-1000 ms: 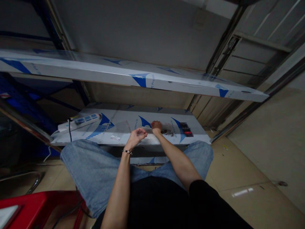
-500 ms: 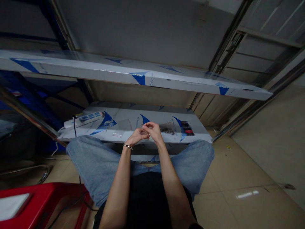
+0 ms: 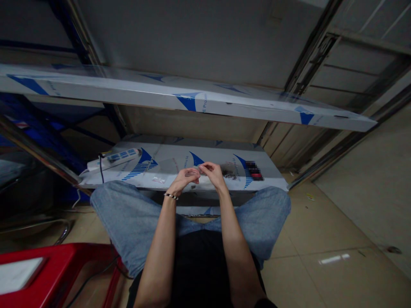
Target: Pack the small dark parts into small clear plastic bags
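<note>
Pale, film-wrapped metal forms the low shelf (image 3: 180, 164) at the centre of the frame, and above its front edge the left hand (image 3: 184, 179) and right hand (image 3: 213, 174) meet, fingertips pinched on a small clear piece (image 3: 199, 171) too blurred to identify. A white power strip (image 3: 112, 159) lies at the shelf's left end, small dark parts (image 3: 229, 171) to the right.

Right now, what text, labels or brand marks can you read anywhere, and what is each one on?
"E Pro…", cut off: protective film on the upper shelf.
Blue print on the lower shelf film: too small to read.
Power strip markings: too blurred to read.
</note>
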`<state>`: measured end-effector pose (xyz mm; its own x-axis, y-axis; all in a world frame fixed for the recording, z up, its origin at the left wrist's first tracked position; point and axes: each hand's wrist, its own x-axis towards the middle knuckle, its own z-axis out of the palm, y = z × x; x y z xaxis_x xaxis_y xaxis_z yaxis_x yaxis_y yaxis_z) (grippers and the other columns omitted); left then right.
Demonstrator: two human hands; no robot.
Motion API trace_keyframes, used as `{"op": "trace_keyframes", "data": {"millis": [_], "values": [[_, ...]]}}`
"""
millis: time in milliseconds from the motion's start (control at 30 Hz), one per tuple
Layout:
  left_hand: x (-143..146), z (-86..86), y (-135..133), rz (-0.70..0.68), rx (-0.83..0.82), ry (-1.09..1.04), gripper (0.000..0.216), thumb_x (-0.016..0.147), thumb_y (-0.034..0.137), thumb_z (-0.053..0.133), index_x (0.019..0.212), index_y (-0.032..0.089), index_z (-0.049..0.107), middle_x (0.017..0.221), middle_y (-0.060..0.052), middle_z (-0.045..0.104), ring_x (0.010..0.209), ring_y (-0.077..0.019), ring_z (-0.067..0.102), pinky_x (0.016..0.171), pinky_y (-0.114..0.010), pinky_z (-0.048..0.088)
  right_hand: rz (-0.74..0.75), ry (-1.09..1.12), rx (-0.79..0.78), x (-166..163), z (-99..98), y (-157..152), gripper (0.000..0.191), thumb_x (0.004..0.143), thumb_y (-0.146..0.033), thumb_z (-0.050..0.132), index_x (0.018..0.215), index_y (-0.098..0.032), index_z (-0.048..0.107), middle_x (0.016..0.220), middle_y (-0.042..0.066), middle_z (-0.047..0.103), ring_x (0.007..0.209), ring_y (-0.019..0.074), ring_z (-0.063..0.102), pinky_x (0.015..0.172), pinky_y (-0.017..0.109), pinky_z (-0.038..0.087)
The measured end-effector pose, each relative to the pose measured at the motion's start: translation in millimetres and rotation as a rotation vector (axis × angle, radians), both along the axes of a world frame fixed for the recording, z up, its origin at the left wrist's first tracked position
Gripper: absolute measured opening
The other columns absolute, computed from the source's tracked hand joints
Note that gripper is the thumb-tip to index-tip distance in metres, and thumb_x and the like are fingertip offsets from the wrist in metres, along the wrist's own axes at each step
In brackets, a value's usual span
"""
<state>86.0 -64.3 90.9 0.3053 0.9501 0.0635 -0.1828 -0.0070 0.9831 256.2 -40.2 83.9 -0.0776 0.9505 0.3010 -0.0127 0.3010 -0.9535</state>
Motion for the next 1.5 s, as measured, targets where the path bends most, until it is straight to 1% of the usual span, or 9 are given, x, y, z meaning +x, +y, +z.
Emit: {"op": "trace_keyframes", "data": {"millis": [167,267,467,667,800,900,1200,1400,1500], "values": [[-5.5,9.1,-4.1,0.041,0.014,-0.203,0.035,0.073,0.034,0.083,0.096,0.011,0.071,0.079,-0.008,0.072,0.077,-0.0199,0.068,0.082,-0.038,0.054,-0.412,0.075,-0.248,17.5,-35.9,16.8,0.034,0.081,-0.043,0.063,0.093,-0.013,0.071,0.076,0.007,0.073,0.061,0.0155,0.062,0.054,0.023,0.044],[-9.8,11.6,-6.3,0.076,0.062,-0.311,0.031,0.072,0.035,0.083,0.09,0.014,0.07,0.078,-0.005,0.069,0.078,-0.0194,0.067,0.085,-0.038,0.053,-0.574,-0.091,-0.389,28.3,-59.9,26.8,0.029,0.082,-0.03,0.056,0.097,-0.011,0.07,0.078,0.009,0.075,0.064,0.0174,0.066,0.057,0.023,0.046],[-16.5,14.4,-10.6,-0.002,0.104,-0.334,0.038,0.073,0.04,0.081,0.069,0.019,0.05,0.06,0.004,0.049,0.064,-0.0142,0.059,0.075,-0.033,0.052,-0.597,-0.565,-0.35,44.7,-79.8,46.1,0.03,0.083,-0.011,0.052,0.1,-0.016,0.076,0.099,0.012,0.077,0.095,0.0196,0.071,0.083,0.024,0.049],[-12.1,-3.3,3.1,-0.102,0.033,0.113,0.028,0.074,0.036,0.077,0.09,0.015,0.067,0.073,-0.004,0.069,0.071,-0.0189,0.067,0.073,-0.032,0.052,-0.479,-1.029,-0.247,50.0,-77.9,77.3,0.032,0.086,-0.01,0.057,0.109,-0.02,0.077,0.111,0.01,0.076,0.103,0.0176,0.07,0.084,0.019,0.046],[-2.5,-29.6,14.5,-0.131,0.064,0.394,0.013,0.065,0.026,0.073,0.072,0.017,0.067,0.065,-0.003,0.069,0.065,-0.0186,0.064,0.066,-0.029,0.049,-0.445,-1.077,-0.267,45.7,-78.2,97.0,0.019,0.086,-0.019,0.067,0.1,-0.018,0.079,0.104,0.012,0.078,0.098,0.02,0.071,0.081,0.021,0.047],[4.6,-38.0,14.1,-0.183,0.065,0.425,0.011,0.066,0.024,0.07,0.074,0.016,0.069,0.068,-0.004,0.071,0.065,-0.0188,0.065,0.065,-0.028,0.049,-0.439,-1.094,-0.289,41.3,-79.8,107.2,0.017,0.086,-0.023,0.07,0.097,-0.016,0.08,0.099,0.014,0.078,0.094,0.0206,0.072,0.078,0.022,0.047],[7.5,-14.6,5.2,-0.119,0.084,0.237,0.026,0.078,0.039,0.074,0.089,0.015,0.07,0.076,-0.006,0.073,0.074,-0.0184,0.068,0.071,-0.028,0.051,-0.39,-1.114,-0.288,31.7,-88.2,121.8,0.02,0.089,-0.02,0.065,0.1,-0.015,0.08,0.101,0.015,0.078,0.094,0.0201,0.073,0.078,0.022,0.048],[3.2,-13.1,4.2,0.067,0.032,0.089,0.031,0.076,0.04,0.078,0.09,0.015,0.069,0.079,-0.007,0.072,0.077,-0.0193,0.069,0.075,-0.031,0.055,-0.358,-1.143,-0.243,33.2,-89.8,118.5,0.017,0.087,-0.02,0.068,0.098,-0.016,0.081,0.1,0.012,0.078,0.095,0.0193,0.071,0.082,0.022,0.045],[2.2,-12.5,2.2,0.068,0.007,0.071,0.035,0.077,0.042,0.078,0.097,0.013,0.072,0.081,-0.009,0.074,0.078,-0.0199,0.07,0.078,-0.032,0.056,-0.341,-1.167,-0.22,33.0,-87.5,116.9,0.017,0.086,-0.017,0.068,0.096,-0.016,0.081,0.101,0.013,0.078,0.096,0.0194,0.07,0.083,0.023,0.044]]}}
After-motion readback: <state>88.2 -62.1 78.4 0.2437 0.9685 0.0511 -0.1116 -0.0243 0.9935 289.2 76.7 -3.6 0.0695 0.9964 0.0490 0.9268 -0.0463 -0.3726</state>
